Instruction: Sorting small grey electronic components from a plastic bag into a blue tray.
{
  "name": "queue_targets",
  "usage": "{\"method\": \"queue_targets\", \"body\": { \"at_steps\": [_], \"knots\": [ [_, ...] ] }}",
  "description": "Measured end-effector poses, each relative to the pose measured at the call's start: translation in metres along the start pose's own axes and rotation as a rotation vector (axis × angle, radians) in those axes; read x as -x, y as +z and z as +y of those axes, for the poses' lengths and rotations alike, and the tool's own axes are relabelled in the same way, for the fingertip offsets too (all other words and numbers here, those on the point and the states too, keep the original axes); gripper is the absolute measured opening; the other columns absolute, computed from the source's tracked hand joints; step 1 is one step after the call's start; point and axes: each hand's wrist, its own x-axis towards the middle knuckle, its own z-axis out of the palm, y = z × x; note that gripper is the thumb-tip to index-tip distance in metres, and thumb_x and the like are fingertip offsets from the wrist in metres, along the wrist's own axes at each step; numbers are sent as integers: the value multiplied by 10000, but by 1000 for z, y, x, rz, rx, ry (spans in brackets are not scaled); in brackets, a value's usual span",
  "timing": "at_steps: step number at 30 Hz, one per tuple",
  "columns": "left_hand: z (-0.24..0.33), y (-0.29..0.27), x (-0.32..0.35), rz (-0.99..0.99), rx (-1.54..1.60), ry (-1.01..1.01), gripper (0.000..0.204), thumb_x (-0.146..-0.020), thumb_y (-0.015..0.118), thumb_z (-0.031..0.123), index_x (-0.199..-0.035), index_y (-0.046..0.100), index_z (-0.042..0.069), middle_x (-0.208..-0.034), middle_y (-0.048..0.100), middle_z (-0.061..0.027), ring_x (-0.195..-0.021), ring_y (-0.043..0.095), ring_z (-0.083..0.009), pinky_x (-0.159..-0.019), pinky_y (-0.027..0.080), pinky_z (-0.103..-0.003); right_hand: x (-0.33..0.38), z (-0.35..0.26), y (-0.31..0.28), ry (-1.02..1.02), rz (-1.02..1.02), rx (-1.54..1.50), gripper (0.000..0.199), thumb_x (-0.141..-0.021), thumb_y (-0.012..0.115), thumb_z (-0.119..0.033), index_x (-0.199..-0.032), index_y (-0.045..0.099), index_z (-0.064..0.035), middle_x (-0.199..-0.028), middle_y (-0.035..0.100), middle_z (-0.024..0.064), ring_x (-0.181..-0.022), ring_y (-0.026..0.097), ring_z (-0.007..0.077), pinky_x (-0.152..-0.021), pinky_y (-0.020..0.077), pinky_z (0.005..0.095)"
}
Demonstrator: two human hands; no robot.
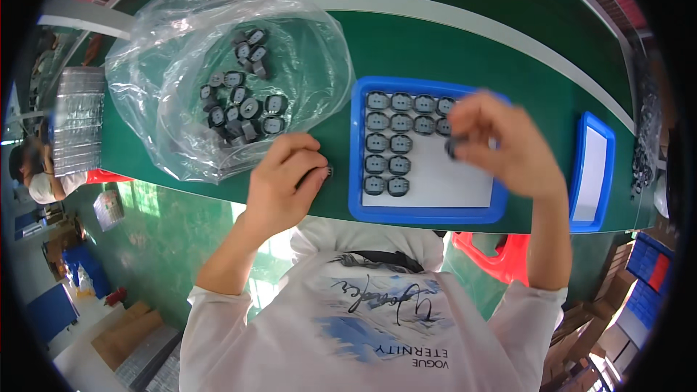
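A blue tray [356, 156] with a white liner [454, 187] holds rows of small dark grey plastic parts [376, 143], roundish with slots in their faces. My right hand [512, 147], somewhat blurred, is over the tray's right side. Its fingers are closed on a grey plastic part [453, 147], and what looks like another part shows against the palm. To the left of the tray, my left hand [283, 181] rests at the table's near edge. Its curled fingers pinch a grey plastic part [329, 171], mostly hidden by them.
A clear plastic bag [167, 116] lies spread open on the left, with a loose heap of the same parts [236, 112] in it. Farther right on the green table [421, 40] stands a second blue tray [579, 192]. A red stool [501, 258] is below the table edge.
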Motion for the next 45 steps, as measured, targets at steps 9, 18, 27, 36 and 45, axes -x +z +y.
{"method": "queue_targets", "body": {
  "at_steps": [9, 18, 27, 36, 45],
  "knots": [
    [-15, 22, 20, 106, -188, 212, 275, -715, 784, -56, -981, 730, -8, -1106, 655, -158, -946, 639, -310, -799, 529, -418, 52, 57, 32, -325, 303, 616, 150, -777, 761, -36, -900, 676, -47, -1037, 631, 95, -904, 616, 296, -776, 529, 394],
    [56, 53, -57, 53, -32, 513, 330, -605, 776, -7, -930, 750, 45, -967, 599, -90, -849, 569, -280, -740, 481, -401, 64, 73, 5, -371, 390, 987, 151, -706, 723, -31, -845, 664, -42, -1122, 620, 99, -1115, 552, 343, -896, 502, 426],
    [70, 128, -108, -171, -147, 567, 222, -682, 746, -26, -895, 731, 33, -932, 572, -72, -934, 547, -272, -786, 445, -387, 63, 80, 0, -302, 469, 864, 153, -743, 763, -2, -878, 703, -43, -1313, 575, 109, -1272, 464, 377, -1007, 457, 457],
    [64, 127, -126, -124, -128, 542, 188, -696, 742, 0, -877, 711, 43, -938, 577, -86, -907, 550, -297, -766, 444, -416, 39, 77, -10, -377, 472, 895, 149, -736, 760, -3, -865, 693, -36, -1325, 577, 125, -1293, 464, 385, -1028, 447, 467],
    [48, 69, -91, 98, 11, 459, 167, -758, 758, 57, -915, 704, 39, -952, 606, -116, -897, 584, -316, -780, 467, -442, 48, 71, -6, -409, 478, 876, 220, -697, 745, 41, -892, 666, -23, -1315, 562, 171, -1278, 467, 434, -1046, 429, 528]
  ]
}}
